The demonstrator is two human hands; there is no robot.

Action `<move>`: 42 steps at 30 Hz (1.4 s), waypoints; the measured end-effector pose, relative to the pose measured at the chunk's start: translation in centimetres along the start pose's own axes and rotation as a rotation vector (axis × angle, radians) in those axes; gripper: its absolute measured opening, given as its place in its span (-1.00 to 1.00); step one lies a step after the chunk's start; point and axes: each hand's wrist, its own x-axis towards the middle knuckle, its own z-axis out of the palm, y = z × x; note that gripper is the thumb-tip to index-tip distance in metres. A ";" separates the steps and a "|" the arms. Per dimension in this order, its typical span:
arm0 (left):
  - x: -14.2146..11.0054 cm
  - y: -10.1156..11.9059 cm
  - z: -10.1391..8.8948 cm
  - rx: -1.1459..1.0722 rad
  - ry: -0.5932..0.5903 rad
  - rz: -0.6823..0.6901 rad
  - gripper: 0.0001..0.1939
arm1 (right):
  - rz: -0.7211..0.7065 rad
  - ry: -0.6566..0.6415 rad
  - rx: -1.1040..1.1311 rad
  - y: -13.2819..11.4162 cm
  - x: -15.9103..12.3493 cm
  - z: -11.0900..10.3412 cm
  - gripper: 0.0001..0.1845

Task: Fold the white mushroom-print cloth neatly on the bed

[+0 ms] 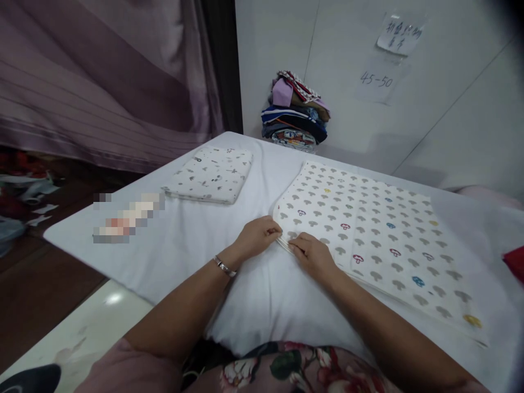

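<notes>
Floral clothing [295, 371] fronts white-covered table [184, 245] and pale wall [339, 43], left grip [256, 237] and right grip [314, 255] pinching mushroom-print cloth [376, 234].

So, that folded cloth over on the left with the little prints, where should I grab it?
Take the folded cloth by its near edge, coming from your side, thumb on top and fingers under the bottom layer. It lies flat with its stacked layers showing along that edge, so pinching only the top would probably open the folds. Your left hand is nearer.
</notes>
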 end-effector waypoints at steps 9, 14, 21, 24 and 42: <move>-0.1 0.4 -0.5 0.157 -0.155 0.058 -0.79 | 0.010 0.024 -0.047 -0.1 0.1 0.5 -0.77; -0.1 0.7 -0.4 0.180 -0.180 0.054 -0.77 | 0.018 0.085 -0.061 -0.2 0.0 0.7 -0.77; -0.1 0.6 0.0 0.229 -0.156 0.089 -0.78 | -0.016 0.131 -0.043 -0.4 -0.3 0.7 -0.77; 0.0 0.6 0.0 0.260 -0.158 0.111 -0.77 | -0.037 0.121 -0.069 -0.6 -0.3 0.7 -0.78; -0.4 0.7 -1.0 0.083 -0.204 0.036 -0.77 | -0.061 0.101 -0.095 -0.5 -0.5 0.7 -0.81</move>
